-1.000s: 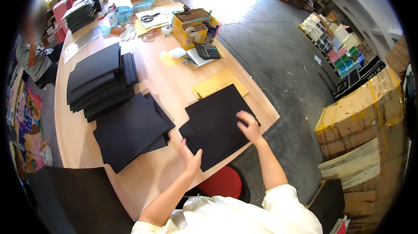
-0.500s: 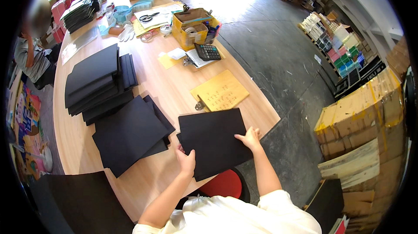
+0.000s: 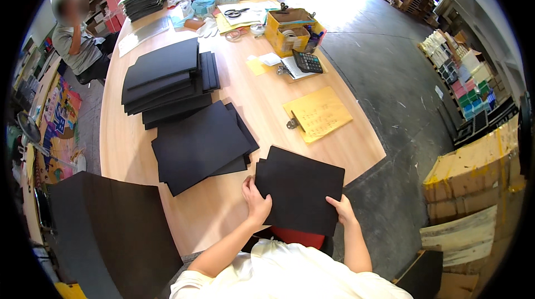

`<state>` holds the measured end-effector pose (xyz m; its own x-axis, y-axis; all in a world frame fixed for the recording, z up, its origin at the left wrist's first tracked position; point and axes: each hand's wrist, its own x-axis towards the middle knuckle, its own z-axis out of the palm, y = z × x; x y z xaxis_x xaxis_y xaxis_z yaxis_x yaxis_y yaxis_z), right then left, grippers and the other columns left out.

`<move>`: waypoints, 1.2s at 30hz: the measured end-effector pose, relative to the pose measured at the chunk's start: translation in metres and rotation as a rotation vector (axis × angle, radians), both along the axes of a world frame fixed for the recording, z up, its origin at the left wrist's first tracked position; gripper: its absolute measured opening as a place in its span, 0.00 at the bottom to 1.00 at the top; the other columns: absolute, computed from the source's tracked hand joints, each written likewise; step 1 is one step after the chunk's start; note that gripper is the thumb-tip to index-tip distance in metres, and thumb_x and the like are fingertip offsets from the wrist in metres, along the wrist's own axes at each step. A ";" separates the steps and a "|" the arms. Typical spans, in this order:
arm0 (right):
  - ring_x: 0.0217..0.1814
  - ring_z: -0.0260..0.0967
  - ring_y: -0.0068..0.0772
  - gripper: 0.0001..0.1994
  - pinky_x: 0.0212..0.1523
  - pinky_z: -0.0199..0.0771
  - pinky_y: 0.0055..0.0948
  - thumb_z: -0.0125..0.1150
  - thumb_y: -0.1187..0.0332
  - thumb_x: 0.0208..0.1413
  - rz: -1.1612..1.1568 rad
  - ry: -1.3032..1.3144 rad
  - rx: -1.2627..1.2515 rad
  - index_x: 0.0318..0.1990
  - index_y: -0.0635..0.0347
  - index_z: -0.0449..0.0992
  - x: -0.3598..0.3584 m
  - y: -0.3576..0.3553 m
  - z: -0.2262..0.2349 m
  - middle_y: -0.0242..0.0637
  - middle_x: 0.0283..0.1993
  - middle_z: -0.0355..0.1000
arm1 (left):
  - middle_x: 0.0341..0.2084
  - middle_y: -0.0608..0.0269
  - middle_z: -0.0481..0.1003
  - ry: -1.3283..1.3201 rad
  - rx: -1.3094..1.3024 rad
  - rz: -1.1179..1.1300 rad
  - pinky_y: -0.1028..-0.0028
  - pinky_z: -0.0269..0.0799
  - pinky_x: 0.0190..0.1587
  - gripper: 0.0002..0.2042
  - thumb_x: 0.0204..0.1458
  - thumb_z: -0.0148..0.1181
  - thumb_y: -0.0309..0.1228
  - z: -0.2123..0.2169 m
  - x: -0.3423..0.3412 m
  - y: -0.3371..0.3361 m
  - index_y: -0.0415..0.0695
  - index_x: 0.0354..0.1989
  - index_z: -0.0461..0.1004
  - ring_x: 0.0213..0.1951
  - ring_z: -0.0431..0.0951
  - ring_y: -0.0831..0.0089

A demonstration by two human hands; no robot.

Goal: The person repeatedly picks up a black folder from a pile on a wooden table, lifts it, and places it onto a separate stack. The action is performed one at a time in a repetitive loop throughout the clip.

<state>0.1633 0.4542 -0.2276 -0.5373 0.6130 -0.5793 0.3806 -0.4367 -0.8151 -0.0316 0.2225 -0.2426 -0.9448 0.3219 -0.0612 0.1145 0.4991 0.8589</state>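
The left hand (image 3: 256, 203) grips the near-left edge of a small stack of flat black rectangular sheets (image 3: 301, 187), thumb on top and fingers curled underneath, while the right hand (image 3: 344, 211) pinches the stack's near-right corner in the same way. The stack sits at the near edge of the long light wooden table (image 3: 256, 104), partly overhanging it above a red round stool seat (image 3: 298, 238). On the table just left of the held stack lies a loose, fanned pile of larger black sheets (image 3: 200, 146), and beyond that pile a taller heap of black sheets (image 3: 164, 82). Farther along the table from the held stack lies a yellow envelope clamped by a metal binder clip (image 3: 317, 114), then a black calculator (image 3: 307, 61) beside a yellow cardboard box of oddments (image 3: 291, 32). A seated person in a grey shirt (image 3: 75, 43) is at the table's far left side.
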 end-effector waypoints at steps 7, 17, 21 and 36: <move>0.53 0.73 0.32 0.20 0.57 0.72 0.31 0.64 0.80 0.55 0.057 0.358 0.129 0.56 0.66 0.70 0.013 -0.013 0.045 0.39 0.54 0.75 | 0.59 0.42 0.60 -0.037 0.131 -0.068 0.61 0.58 0.66 0.38 0.40 0.68 0.24 -0.014 -0.017 -0.022 0.31 0.62 0.56 0.63 0.61 0.51; 0.49 0.72 0.26 0.17 0.52 0.71 0.26 0.66 0.79 0.54 0.199 0.517 0.560 0.51 0.66 0.72 -0.004 -0.025 0.052 0.40 0.50 0.76 | 0.40 0.58 0.70 0.269 0.680 -0.182 0.71 0.67 0.52 0.21 0.46 0.63 0.17 0.079 -0.037 -0.077 0.42 0.49 0.66 0.44 0.73 0.68; 0.46 0.75 0.30 0.15 0.50 0.76 0.29 0.68 0.83 0.49 0.251 0.587 0.383 0.44 0.66 0.73 -0.052 -0.057 0.060 0.44 0.44 0.77 | 0.41 0.56 0.70 0.259 0.575 -0.143 0.69 0.67 0.52 0.23 0.45 0.64 0.18 0.045 -0.037 -0.091 0.42 0.50 0.65 0.45 0.73 0.65; 0.41 0.74 0.25 0.16 0.44 0.74 0.27 0.72 0.80 0.47 0.335 0.299 0.489 0.45 0.67 0.77 -0.095 -0.039 0.040 0.33 0.39 0.77 | 0.43 0.49 0.74 0.058 0.470 0.040 0.64 0.69 0.52 0.26 0.46 0.65 0.22 0.014 -0.038 -0.107 0.39 0.54 0.63 0.47 0.75 0.56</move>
